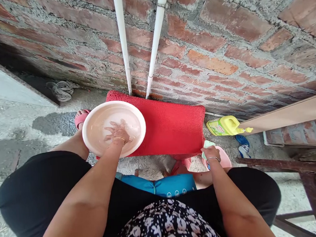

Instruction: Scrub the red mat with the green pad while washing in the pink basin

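Observation:
My left hand (118, 133) is under water in a pale pink basin (87, 138), its fingers spread apart. The water looks clear, and the basin stands on the left end of a low bench-like surface under a red cloth (172, 123). At the right end of the cloth, my right hand (212, 153) is closed around a pale green flat block (208, 144); its exact kind does not show. Just below that hand is a small pink tub (225, 159), partly hidden by the hand, with something blue inside.
A yellow detergent bottle (224, 126) lies tilted by the wall, near a blue-and-white slipper (242, 146). Two white pipes (153, 42) run up the brick wall (209, 37). A grey rag (62, 90) lies at left, a brown frame (287, 165) at right. Wet patches mark the floor.

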Demonstrator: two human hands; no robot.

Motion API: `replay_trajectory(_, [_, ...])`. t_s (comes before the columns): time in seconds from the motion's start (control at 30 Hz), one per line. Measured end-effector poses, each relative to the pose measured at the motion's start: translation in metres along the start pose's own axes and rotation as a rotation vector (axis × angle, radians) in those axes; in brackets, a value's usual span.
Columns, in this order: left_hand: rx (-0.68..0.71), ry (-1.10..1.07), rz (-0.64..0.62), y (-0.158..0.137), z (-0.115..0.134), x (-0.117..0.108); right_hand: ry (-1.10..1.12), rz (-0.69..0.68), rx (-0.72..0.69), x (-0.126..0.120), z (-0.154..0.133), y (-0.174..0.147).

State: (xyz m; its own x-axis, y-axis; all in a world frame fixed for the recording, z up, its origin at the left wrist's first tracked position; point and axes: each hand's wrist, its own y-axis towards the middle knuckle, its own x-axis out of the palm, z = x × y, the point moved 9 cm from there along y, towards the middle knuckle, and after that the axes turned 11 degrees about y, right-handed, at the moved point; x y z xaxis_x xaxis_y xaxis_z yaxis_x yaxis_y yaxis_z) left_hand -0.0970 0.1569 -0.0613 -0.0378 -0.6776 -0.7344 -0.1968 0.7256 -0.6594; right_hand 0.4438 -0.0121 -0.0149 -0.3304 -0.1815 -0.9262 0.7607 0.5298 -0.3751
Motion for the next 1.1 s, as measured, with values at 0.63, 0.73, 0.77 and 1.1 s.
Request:
replay_trajectory(0.63, [-0.021, 0.008, -0.003, -0.001, -0.002, -0.002, 0.001, -0.328, -0.708, 0.097, -0.243, -0.117])
replay_trajectory(0.73, [-0.021, 0.011, -0.006, -0.002, -0.001, -0.002, 0.022, -0.223, -0.512, 0.067, -0.177, -0.061])
replay_trajectory(0.77, [-0.022, 0.015, -0.009, -0.002, -0.001, -0.002, 0.021, -0.187, -0.44, 0.056, -0.151, -0.044])
replay_trajectory(1.1, [-0.027, 0.008, 0.0, -0.001, -0.002, -0.001, 0.064, -0.038, -0.115, 0.009, -0.073, 0.0])
